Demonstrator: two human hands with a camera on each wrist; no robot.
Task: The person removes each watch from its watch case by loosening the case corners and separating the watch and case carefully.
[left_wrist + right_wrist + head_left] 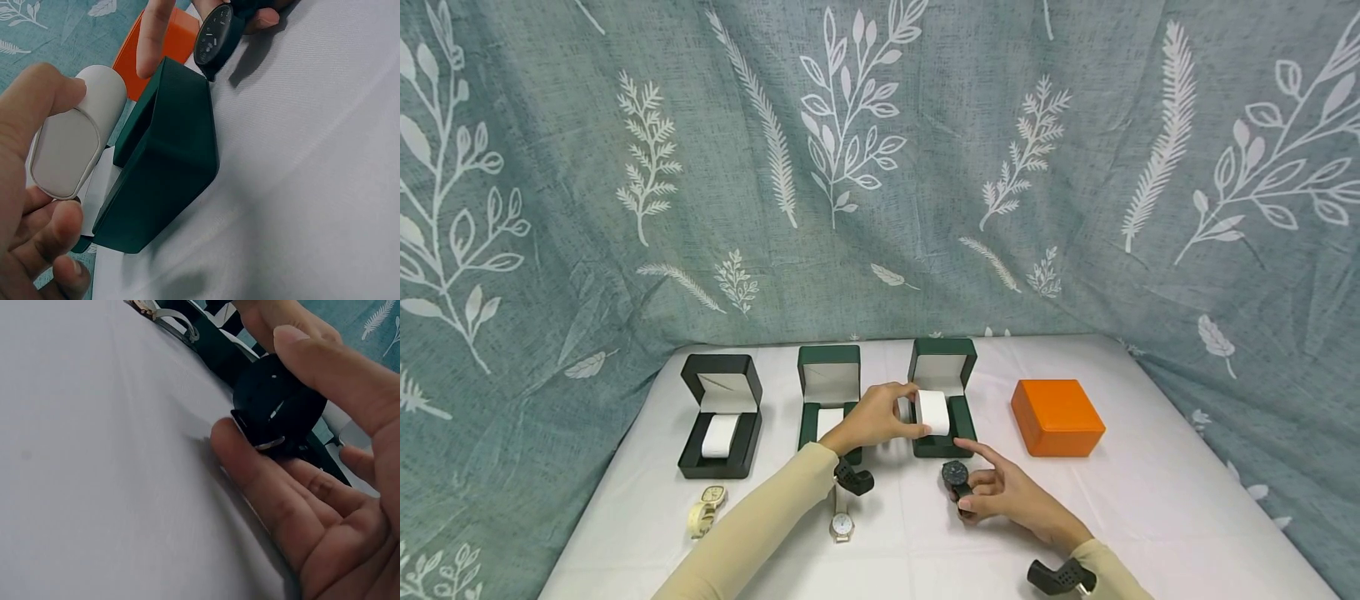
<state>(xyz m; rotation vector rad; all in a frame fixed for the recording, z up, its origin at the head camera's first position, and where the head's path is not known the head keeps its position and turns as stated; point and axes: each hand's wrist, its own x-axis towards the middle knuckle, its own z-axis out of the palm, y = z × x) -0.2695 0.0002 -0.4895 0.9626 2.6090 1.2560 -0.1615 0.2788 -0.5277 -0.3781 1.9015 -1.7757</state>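
My left hand (876,419) pinches a white watch cushion (933,412) between thumb and fingers, over the open right-hand green watch box (943,449). In the left wrist view the cushion (65,153) shows its flat oval end beside the green box (178,169). In front of that box, my right hand (1011,496) holds a black watch (956,473) by its strap, dial up. My right index finger stretches out to the box's front corner; whether it touches is unclear. The right wrist view shows the dark watch (278,397) between thumb and fingers.
A second open green box (829,356) is partly behind my left hand. An open black box (721,467) with a cushion stands at left, a gold watch (703,515) before it. A white-strapped watch (842,525) lies near the middle. At right sits a closed orange box (1060,417).
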